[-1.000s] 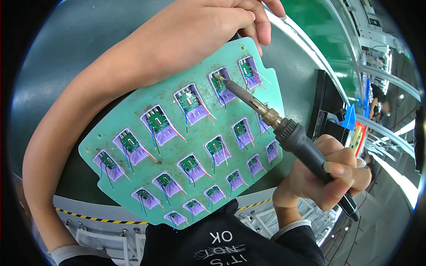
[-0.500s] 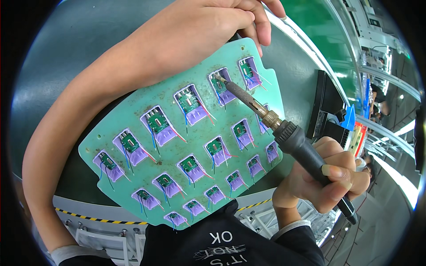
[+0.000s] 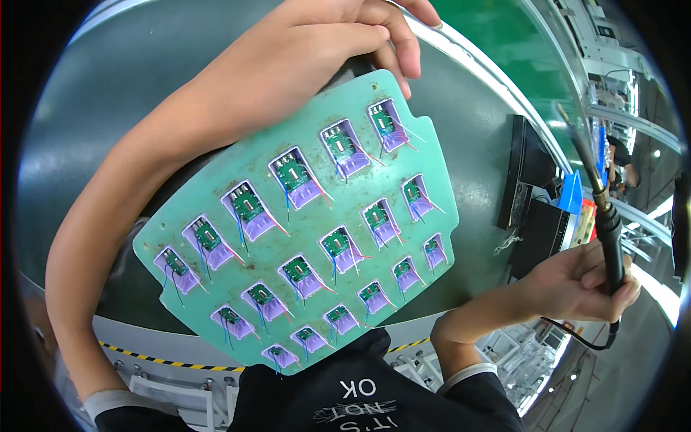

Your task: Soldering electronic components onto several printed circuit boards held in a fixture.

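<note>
A light green fixture plate (image 3: 252,281) faces me, tilted, with rows of purple-lined pockets. Each pocket holds a small green circuit board (image 3: 294,171) with thin blue, black and red wires. My left forearm curves round the far side of the plate. Beyond its top edge, my left hand (image 3: 353,32) hangs with loosely bent fingers apart; I see nothing held in it. Off to the right, clear of the plate, my right hand (image 3: 586,284) is closed round the black handle of a soldering iron (image 3: 610,241). The iron's tip points up and away.
The plate is above a dark green work surface (image 3: 461,108) with a pale curved rim. To the right stand black box-shaped devices (image 3: 536,230) and a blue piece (image 3: 570,194). A black cable (image 3: 576,333) hangs from the iron. A person (image 3: 625,162) is in the far background.
The soldering iron has left an upper pocket and swung right and upright in my right hand. The plate and my left hand have shifted slightly left.
</note>
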A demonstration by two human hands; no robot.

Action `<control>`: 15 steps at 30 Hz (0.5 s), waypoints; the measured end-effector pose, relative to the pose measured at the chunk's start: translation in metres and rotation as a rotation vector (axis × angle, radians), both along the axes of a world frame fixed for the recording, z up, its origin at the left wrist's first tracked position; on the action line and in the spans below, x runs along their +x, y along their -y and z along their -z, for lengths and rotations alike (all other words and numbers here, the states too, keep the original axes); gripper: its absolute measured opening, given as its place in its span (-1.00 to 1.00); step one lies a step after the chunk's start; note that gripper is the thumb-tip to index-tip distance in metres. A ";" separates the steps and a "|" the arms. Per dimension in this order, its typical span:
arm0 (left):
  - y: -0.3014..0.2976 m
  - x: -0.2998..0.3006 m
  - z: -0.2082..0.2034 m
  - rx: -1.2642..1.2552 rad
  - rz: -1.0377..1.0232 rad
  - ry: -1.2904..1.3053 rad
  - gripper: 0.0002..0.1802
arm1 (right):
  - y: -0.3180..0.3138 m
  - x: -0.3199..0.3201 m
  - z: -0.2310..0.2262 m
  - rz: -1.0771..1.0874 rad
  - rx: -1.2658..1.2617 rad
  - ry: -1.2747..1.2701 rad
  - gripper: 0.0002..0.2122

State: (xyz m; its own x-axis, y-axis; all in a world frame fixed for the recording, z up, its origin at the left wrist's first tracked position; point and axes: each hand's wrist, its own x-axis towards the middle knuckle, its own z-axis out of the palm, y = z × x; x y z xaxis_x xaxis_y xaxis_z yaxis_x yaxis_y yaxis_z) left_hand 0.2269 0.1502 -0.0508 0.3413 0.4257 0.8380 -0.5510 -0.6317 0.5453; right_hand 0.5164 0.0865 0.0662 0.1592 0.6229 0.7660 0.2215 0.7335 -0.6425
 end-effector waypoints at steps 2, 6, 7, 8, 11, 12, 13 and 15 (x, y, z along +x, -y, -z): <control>0.022 -0.001 -0.023 -0.460 -0.045 -0.135 -0.65 | -0.005 0.012 -0.002 0.100 0.001 0.038 -0.66; -0.014 -0.005 0.014 -0.009 0.130 0.047 -0.67 | -0.012 0.017 0.001 0.057 -0.025 0.000 -0.70; -0.017 -0.002 0.019 -0.010 0.141 0.042 -0.67 | -0.012 0.022 0.004 0.007 -0.054 -0.048 -0.72; -0.018 -0.002 0.022 -0.014 0.096 0.069 -0.67 | -0.013 0.026 0.008 -0.049 -0.079 -0.100 -0.73; -0.026 -0.001 0.028 0.010 0.034 0.085 -0.67 | -0.016 0.031 0.016 -0.043 -0.077 -0.034 -0.76; -0.028 -0.002 0.029 0.036 0.011 0.082 -0.67 | -0.018 0.033 0.018 -0.048 -0.080 -0.013 -0.76; -0.030 -0.003 0.029 0.044 0.051 0.049 -0.67 | -0.020 0.034 0.020 -0.050 -0.074 -0.024 -0.76; -0.020 -0.003 0.028 0.090 0.018 -0.014 -0.67 | -0.012 0.030 0.020 -0.035 -0.117 -0.047 -0.78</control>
